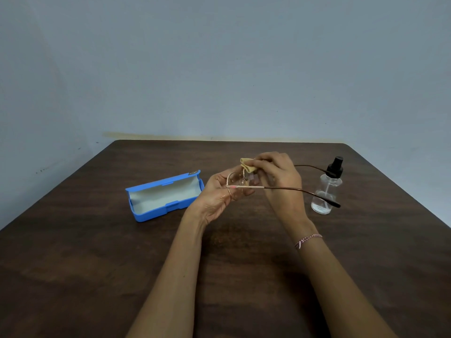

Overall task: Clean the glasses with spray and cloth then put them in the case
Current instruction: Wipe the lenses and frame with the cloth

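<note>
Above the middle of the table, my left hand (217, 193) grips thin gold-rimmed glasses (235, 185) by the near round lens. Both dark temple arms stick out to the right, unfolded. My right hand (278, 176) pinches a small folded yellow cloth (247, 165) against the far lens. A blue glasses case (166, 197) lies open on the table to the left, its pale lining showing and nothing inside. A clear spray bottle (328, 189) with a black nozzle stands upright to the right, behind the tips of the temple arms.
The dark wooden table (97, 264) reaches back to a plain blue-grey wall. A red-and-white thread bracelet (308, 239) is on my right wrist.
</note>
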